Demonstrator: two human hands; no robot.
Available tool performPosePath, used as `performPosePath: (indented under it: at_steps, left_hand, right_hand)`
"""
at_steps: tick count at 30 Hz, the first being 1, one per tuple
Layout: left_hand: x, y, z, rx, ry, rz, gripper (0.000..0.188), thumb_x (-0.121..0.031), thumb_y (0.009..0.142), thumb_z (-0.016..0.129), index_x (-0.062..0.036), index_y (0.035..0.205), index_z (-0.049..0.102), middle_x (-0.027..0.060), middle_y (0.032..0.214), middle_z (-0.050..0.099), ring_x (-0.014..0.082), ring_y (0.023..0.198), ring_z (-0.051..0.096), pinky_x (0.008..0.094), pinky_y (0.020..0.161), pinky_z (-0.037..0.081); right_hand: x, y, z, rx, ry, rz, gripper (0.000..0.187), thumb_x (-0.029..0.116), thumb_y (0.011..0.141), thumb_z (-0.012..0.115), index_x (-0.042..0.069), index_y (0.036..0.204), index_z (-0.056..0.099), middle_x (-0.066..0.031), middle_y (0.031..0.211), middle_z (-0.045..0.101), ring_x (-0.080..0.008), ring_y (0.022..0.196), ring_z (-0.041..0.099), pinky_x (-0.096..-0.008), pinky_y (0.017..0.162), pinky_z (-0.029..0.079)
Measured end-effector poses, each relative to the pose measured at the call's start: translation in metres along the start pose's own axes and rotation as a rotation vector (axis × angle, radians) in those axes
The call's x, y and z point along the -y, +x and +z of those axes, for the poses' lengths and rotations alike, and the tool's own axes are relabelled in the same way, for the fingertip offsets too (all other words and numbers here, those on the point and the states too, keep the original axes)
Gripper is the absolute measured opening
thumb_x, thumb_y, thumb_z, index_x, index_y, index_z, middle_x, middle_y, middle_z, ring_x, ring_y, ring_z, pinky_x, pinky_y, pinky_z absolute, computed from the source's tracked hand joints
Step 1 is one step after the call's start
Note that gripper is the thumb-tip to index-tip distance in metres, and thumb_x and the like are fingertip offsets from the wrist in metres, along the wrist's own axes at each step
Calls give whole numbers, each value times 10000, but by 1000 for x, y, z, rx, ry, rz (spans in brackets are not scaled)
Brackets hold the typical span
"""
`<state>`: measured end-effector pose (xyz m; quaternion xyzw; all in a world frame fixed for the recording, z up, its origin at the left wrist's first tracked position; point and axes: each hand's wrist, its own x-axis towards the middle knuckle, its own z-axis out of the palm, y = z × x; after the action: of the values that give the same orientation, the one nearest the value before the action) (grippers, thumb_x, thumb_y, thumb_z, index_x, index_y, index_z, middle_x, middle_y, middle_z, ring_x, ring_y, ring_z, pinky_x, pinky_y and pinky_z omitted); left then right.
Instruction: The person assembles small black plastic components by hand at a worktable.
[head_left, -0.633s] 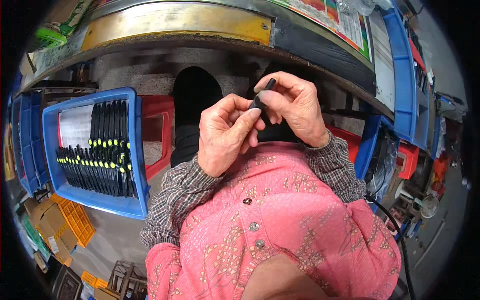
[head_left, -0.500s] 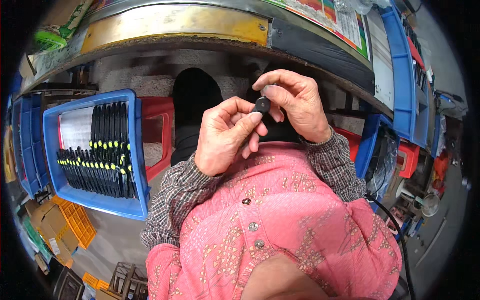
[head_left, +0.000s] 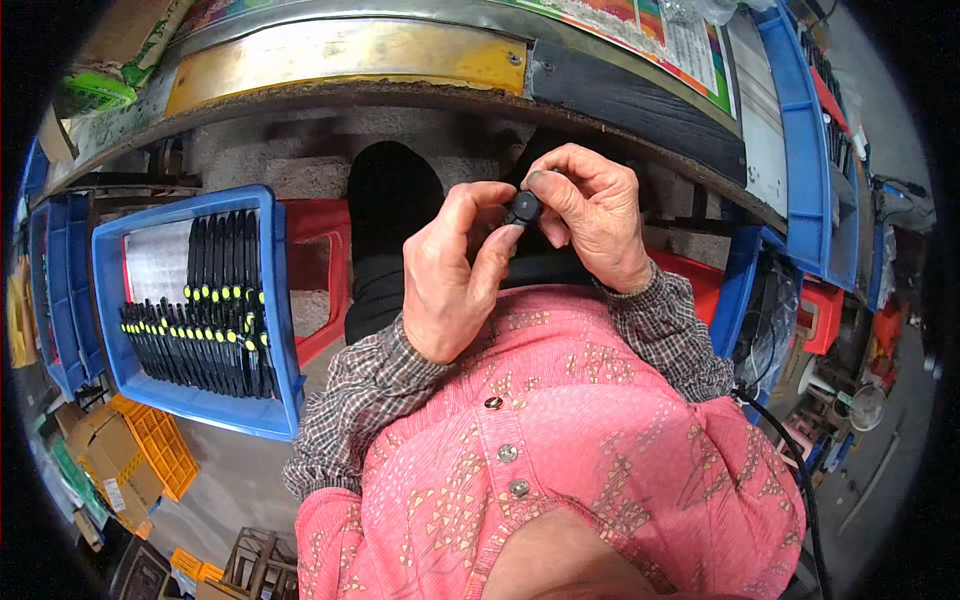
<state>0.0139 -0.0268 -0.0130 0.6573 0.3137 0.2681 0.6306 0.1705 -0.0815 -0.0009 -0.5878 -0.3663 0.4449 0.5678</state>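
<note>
A small black part with a round, flat head (head_left: pixel 525 207) is held between my two hands over my lap. My left hand (head_left: pixel 452 265) pinches it between thumb and forefinger from the left and below. On its other side, the bent thumb and forefinger of my right hand (head_left: pixel 595 215) close at its upper right edge. Whatever lies behind the round head is hidden by my fingers. To the left stands a blue tray (head_left: pixel 285 330), holding two rows of slim black pieces with yellow-green dots (head_left: pixel 205 340).
Ahead runs a workbench edge with a yellow metal strip (head_left: pixel 350 62). A red stool (head_left: pixel 335 270) stands beside the tray. On the right are a blue crate with clear plastic (head_left: pixel 738 290) and a taller blue bin (head_left: pixel 808 150). A black cable (head_left: pixel 805 490) hangs at my right side.
The round head of the black part has turned in my fingers. My left fingers have shifted from a curled hold to a thumb-and-forefinger pinch, and the view has moved slightly.
</note>
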Motion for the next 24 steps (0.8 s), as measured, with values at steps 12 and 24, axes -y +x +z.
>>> performPosePath:
  at_steps: [12,24]
  left_hand:
    - [1,4,4,-159,432,509,333,68,716,665,-30,1032,624,129,882,630,260,757,641,314,647,511]
    - [-18,8,3,-119,323,436,272,126,738,631,29,991,625,144,871,642,214,791,635,269,725,483]
  right_hand:
    - [3,-1,4,-89,17,13,134,120,884,626,-7,847,607,3,628,566,-24,465,457,-190,405,357]
    - [66,8,-34,97,-146,-35,175,30,874,591,-28,1039,589,10,698,554,-30,530,481,-177,472,388]
